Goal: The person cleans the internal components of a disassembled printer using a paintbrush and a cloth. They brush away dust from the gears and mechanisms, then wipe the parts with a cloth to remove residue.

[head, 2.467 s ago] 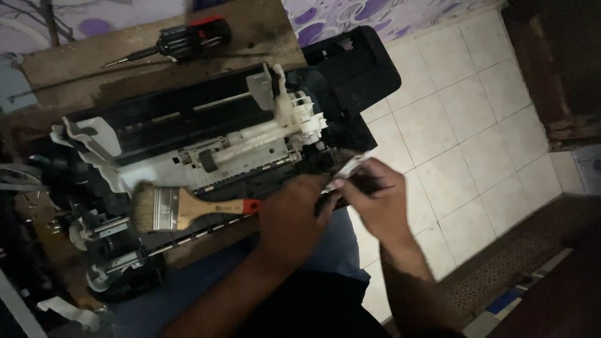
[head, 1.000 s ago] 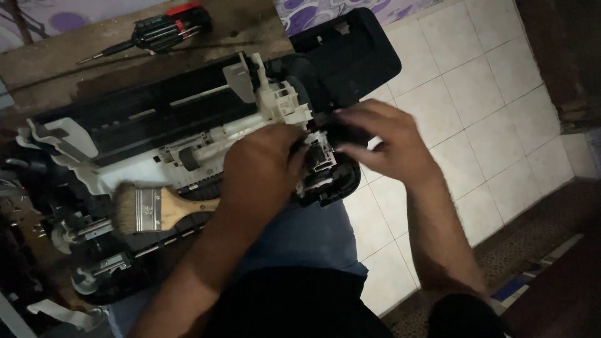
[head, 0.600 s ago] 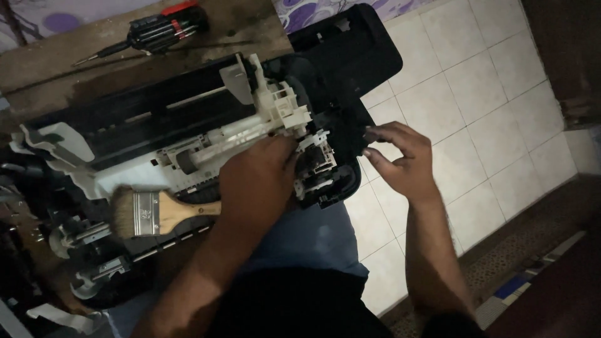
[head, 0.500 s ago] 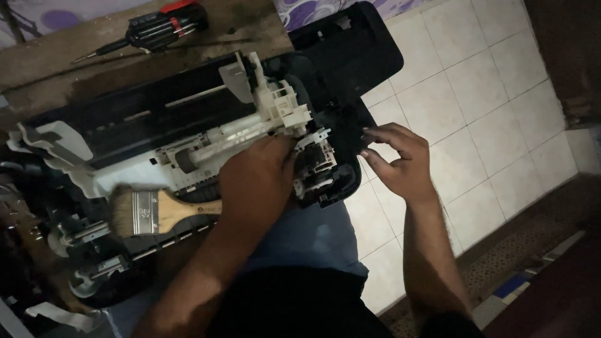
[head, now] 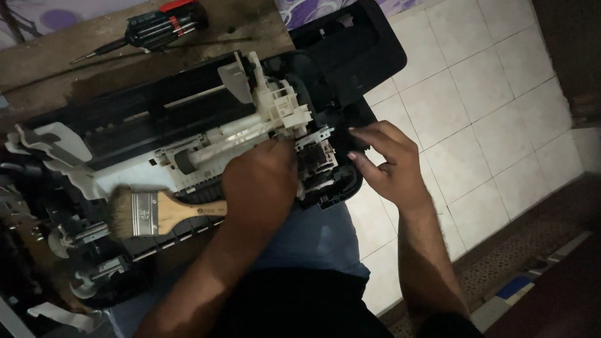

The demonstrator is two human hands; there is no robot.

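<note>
I see the printer point(head: 206, 134) already stripped of covers; left hand point(head: 260, 188) grips its right-end mechanism, right hand point(head: 385, 163) half-open, empty; disassembly remains unfinished.

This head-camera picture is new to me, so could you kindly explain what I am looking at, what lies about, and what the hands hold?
The camera sits on a person's head and looks down at their own two bare hands and lap. Across the lap and a wooden bench lies an opened printer mechanism, black with white plastic parts. The left hand rests on its near edge beside a small carriage part. The right hand touches the black end of the machine with its fingertips; I cannot tell whether it holds anything. A paintbrush lies on the machine, and a screwdriver set on the bench. The tiled floor is to the right.
</note>
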